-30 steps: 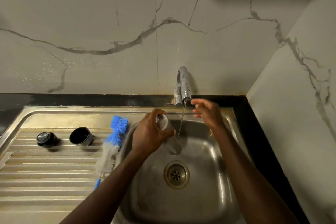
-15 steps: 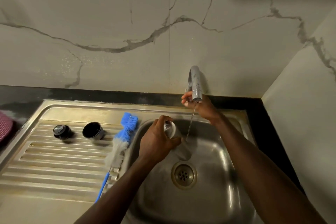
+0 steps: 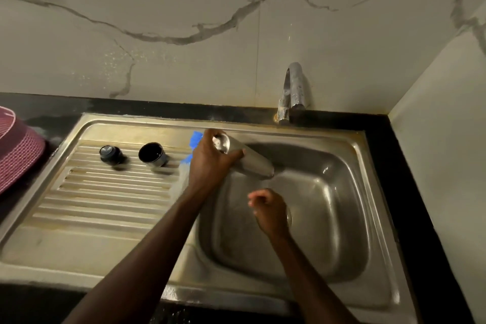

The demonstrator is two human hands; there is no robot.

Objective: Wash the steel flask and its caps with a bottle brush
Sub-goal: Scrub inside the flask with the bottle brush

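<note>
Flask (image 3: 249,159) now tilted, away from tap (image 3: 294,92)

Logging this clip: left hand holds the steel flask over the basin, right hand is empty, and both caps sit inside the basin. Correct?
Not quite. The head view shows both caps, the knobbed cap and cup cap, on the ribbed drainboard, not in the basin. The left hand holds the steel flask; the right hand is empty.

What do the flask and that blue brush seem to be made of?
The flask looks like brushed steel: grey, with a dull metallic sheen like the sink. The brush is mostly hidden behind the left hand; its blue bristles look like plastic, probably.
</note>
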